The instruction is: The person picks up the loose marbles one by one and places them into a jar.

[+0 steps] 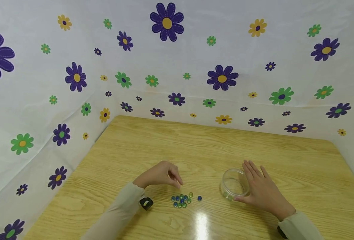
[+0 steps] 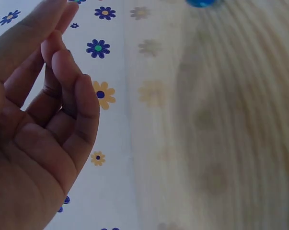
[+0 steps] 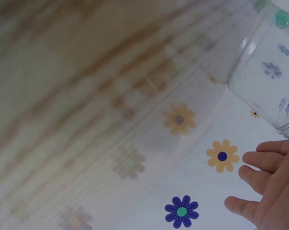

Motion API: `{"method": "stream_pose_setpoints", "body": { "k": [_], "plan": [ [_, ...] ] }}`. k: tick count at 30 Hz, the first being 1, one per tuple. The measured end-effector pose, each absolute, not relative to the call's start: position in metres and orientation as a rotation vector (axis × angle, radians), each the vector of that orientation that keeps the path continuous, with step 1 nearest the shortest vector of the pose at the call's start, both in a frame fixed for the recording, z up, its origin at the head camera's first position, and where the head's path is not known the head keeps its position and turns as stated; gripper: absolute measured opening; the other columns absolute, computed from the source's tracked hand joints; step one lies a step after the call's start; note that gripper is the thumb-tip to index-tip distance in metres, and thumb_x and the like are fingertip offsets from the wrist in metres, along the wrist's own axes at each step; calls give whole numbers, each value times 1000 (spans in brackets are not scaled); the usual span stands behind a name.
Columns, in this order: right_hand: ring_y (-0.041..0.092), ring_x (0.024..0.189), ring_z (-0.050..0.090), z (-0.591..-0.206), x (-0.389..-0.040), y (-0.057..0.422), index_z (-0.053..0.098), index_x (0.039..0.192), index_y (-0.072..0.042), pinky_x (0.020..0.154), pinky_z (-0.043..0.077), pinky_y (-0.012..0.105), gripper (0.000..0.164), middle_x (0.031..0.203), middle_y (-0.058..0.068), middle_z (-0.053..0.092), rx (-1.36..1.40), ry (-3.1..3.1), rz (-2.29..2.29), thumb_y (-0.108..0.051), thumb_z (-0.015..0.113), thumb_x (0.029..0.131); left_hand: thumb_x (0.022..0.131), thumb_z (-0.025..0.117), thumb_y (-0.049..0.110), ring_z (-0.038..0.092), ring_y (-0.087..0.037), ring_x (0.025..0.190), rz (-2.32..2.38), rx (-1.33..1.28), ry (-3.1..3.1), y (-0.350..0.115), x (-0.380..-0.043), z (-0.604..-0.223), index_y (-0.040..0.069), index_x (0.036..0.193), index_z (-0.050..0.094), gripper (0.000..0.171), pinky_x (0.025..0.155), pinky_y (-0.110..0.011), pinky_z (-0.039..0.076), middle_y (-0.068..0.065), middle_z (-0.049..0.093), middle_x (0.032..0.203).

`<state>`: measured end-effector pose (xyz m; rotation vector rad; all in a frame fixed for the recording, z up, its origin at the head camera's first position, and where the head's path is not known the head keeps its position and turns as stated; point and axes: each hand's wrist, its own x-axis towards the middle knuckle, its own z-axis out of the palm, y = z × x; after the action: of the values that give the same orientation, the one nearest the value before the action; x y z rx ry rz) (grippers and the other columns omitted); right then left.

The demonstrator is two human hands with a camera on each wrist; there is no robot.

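My left hand (image 1: 162,174) hovers just behind a cluster of blue and green glass marbles (image 1: 181,200) on the table. Its fingers are curled and the thumb comes close to the index finger; whether a marble is between the tips is hidden. One blue marble (image 1: 199,198) lies apart, to the right of the cluster. A clear round jar (image 1: 226,181) stands farther right, open at the top, with a few greenish marbles (image 3: 282,19) at its bottom. Beside the jar is my right hand (image 1: 262,193), fingers extended along its right side and thumb at its near side.
The wood-grain table (image 1: 153,140) has a glossy reflection near its front. A white cloth (image 1: 192,56) with purple, green and yellow flowers hangs behind the table and along its left side. Both forearms wear light sleeves (image 1: 126,203) with dark wrist devices (image 1: 146,203).
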<state>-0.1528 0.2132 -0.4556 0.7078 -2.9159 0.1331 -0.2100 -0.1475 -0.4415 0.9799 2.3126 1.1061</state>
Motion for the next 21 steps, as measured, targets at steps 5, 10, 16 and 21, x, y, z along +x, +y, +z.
{"method": "stream_pose_setpoints", "body": {
  "k": [5, 10, 16, 21],
  "plan": [
    [39, 136, 33, -456, -153, 212, 33, 140, 9, 107, 26, 60, 112, 148, 25, 34, 703, -2921, 143, -72, 63, 69, 76, 78, 12, 54, -2, 61, 1102, 921, 2290, -155, -208, -452, 8, 81, 77, 6, 59, -20, 50, -2, 66, 73],
    [39, 137, 32, -456, -153, 212, 33, 141, 9, 108, 25, 60, 113, 148, 25, 32, 699, -2932, 150, -72, 63, 69, 73, 79, 10, 55, -2, 59, 1078, 865, 2278, -160, -205, -459, 8, 79, 77, 7, 56, -19, 49, -3, 67, 75],
    [39, 137, 32, -457, -153, 213, 33, 141, 10, 107, 26, 61, 113, 148, 25, 33, 706, -2932, 147, -72, 64, 69, 68, 82, 8, 55, -3, 58, 1036, 821, 2309, -162, -201, -465, 11, 77, 76, 11, 55, -19, 49, 1, 66, 74],
    [39, 136, 33, -457, -153, 213, 33, 140, 10, 107, 27, 61, 113, 148, 25, 33, 711, -2923, 150, -72, 64, 68, 67, 83, 8, 54, -2, 57, 984, 845, 2339, -161, -199, -467, 11, 75, 75, 12, 54, -19, 48, 3, 66, 72]
  ]
}}
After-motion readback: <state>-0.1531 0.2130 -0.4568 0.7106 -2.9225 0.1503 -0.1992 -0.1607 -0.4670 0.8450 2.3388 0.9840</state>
